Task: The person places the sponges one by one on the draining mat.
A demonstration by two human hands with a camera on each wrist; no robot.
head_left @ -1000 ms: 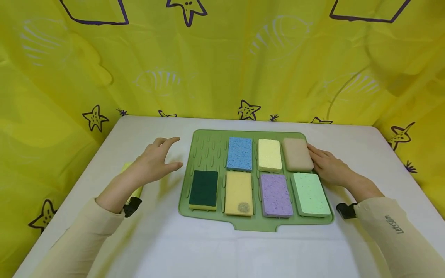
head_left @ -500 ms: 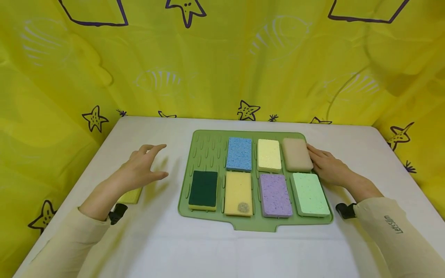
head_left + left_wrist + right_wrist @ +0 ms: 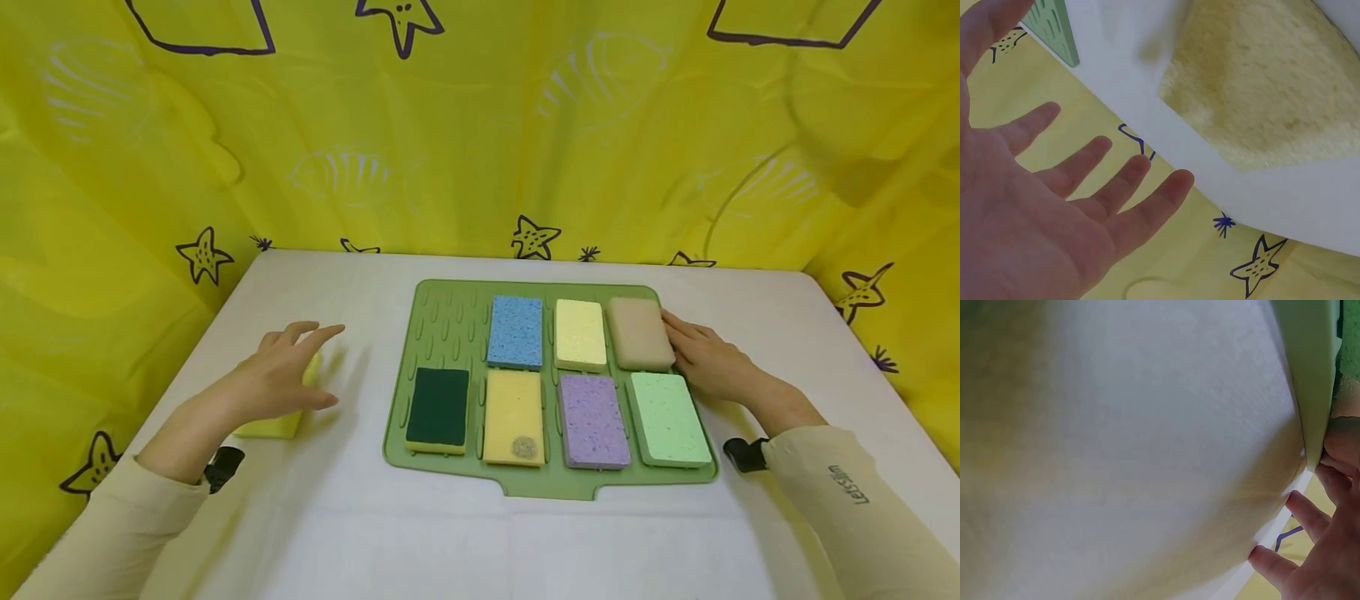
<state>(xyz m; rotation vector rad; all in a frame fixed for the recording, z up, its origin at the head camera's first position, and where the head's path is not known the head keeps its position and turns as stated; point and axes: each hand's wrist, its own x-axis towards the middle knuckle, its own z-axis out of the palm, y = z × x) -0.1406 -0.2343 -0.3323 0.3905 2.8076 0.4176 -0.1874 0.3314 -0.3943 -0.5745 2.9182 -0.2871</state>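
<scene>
My left hand hovers over the left side of the table, fingers spread and thumb apart, with nothing in it. Partly hidden beneath it lies a pale yellow sponge, which fills the upper right of the left wrist view. The fingers of my right hand lie fairly straight at the right edge of a green ridged mat, beside a beige sponge. In the right wrist view the thumb is at the mat's edge and the other fingertips are down by the table.
On the mat, the back row also has a blue sponge and a cream sponge. The front row has a dark green scouring sponge, a yellow sponge, a purple sponge and a mint sponge. A yellow curtain surrounds the table.
My left hand has moved left and slightly toward me, away from the mat and over the loose yellow sponge. My right hand and the sponges on the mat stay put.
</scene>
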